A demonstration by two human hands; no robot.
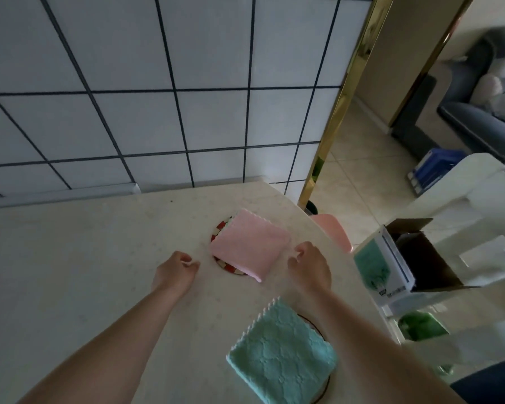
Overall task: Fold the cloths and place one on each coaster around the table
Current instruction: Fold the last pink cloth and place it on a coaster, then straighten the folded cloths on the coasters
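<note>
While both hands hover low over the table [70, 258], the folded pink cloth [250, 243] lies between them and a little farther out, resting on a round red-and-white patterned coaster [219, 228] whose rim shows at the cloth's left and near edges. The cloth sits turned like a diamond, its slightly longer axis running from far left to near right. The left hand [174, 272] is just left of the coaster, fingers loosely curled with thumb and fingertips close together, holding nothing. The right hand [309, 265] is just right of the cloth's right corner, fingers loosely bent, also holding nothing and not touching the cloth; it appears the nearer of the two. Count: two folded cloths, pink far and teal [283, 354] near right; two coasters, the second [321, 336] dark-rimmed and mostly hidden under the teal cloth. Judged from this, both visible coasters are served, so the coming move probably leads away from them. An open cardboard box [420, 258] stands to the right, off the table.
</note>
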